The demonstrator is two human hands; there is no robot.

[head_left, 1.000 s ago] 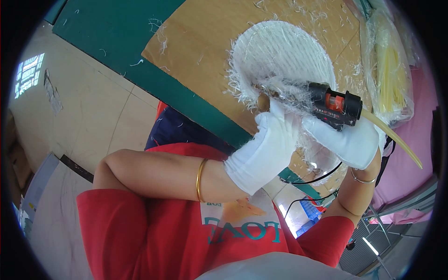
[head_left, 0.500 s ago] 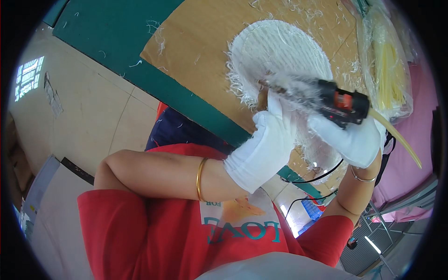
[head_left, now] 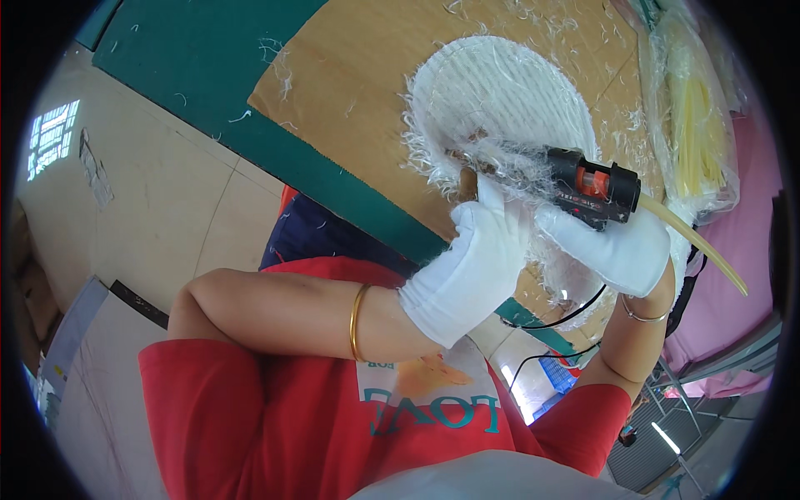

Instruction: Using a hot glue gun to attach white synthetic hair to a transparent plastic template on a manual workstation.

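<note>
A hot glue gun (head_left: 596,185), black with an orange part, lies in my right hand (head_left: 621,250), which wears a white glove. A pale yellow glue stick (head_left: 696,237) sticks out of its back end. White fluff clings around its front, and its tip is over the shaggy white pad (head_left: 508,87). This pad is rounded at the far end, with loose fringe along its edge. My left hand (head_left: 479,258), also gloved, pinches the pad's near left edge. By its fingertips is a small brown piece (head_left: 468,182) whose kind I cannot make out.
Brown cardboard (head_left: 342,108) strewn with white threads covers part of the green table (head_left: 192,67). A clear bag of glue sticks (head_left: 698,133) lies at the right, beside pink cloth (head_left: 746,233). A black cord (head_left: 575,317) runs below my right hand.
The glue gun and my right hand have shifted slightly left, and the tip has moved left over the pad. My left hand stays nearly where it was.
</note>
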